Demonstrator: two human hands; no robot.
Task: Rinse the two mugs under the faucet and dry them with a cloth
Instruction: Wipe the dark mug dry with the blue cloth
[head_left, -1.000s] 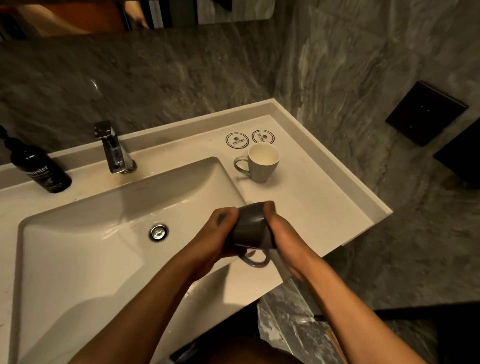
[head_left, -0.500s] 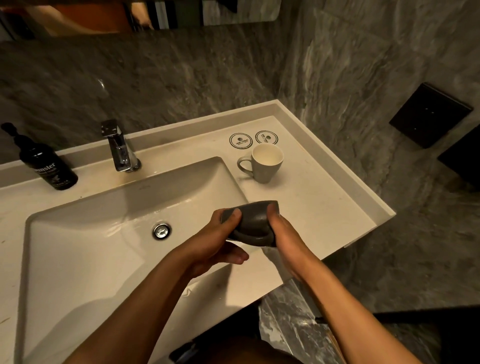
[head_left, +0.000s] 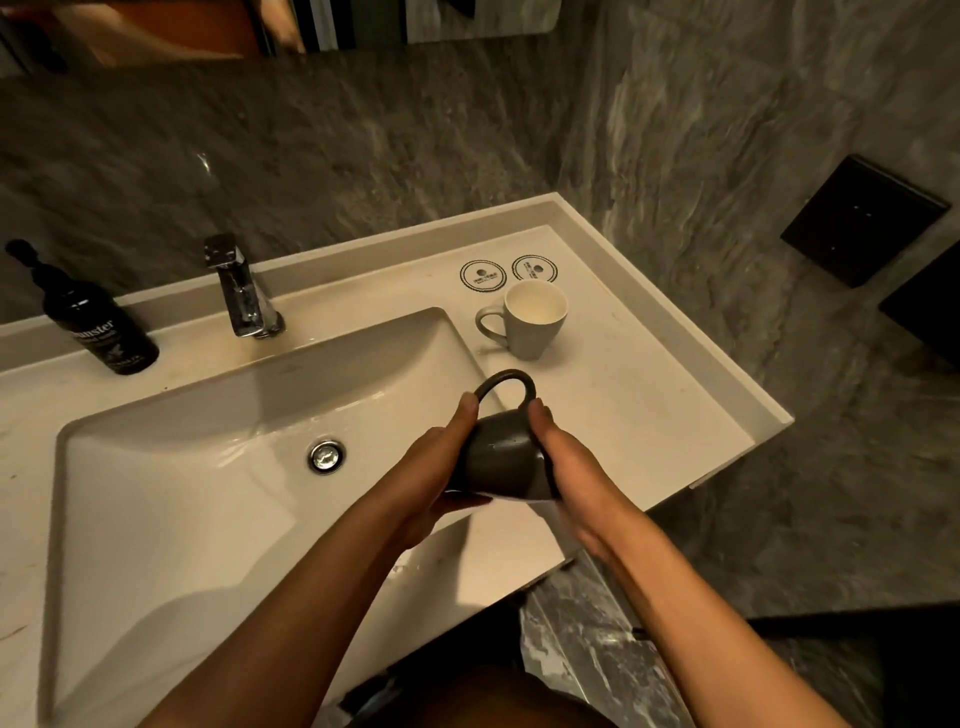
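A dark grey mug (head_left: 498, 457) is held between both my hands over the sink's right rim, its handle pointing up and away from me. My left hand (head_left: 431, 478) presses its left side, my right hand (head_left: 576, 483) its right side. A pale grey mug (head_left: 530, 322) stands upright on the counter to the right of the basin, handle to the left. The chrome faucet (head_left: 239, 291) stands behind the basin with no water running. No cloth is in view.
The white sink (head_left: 156, 493) has a metal drain (head_left: 326, 456) in its middle. A black pump bottle (head_left: 98, 322) stands at the back left. Two round coasters (head_left: 483, 274) lie behind the pale mug. Marble walls close in behind and to the right.
The dark mug has been turned in my hands: its handle went from pointing down toward me to pointing up and away. The hands stayed in about the same place.
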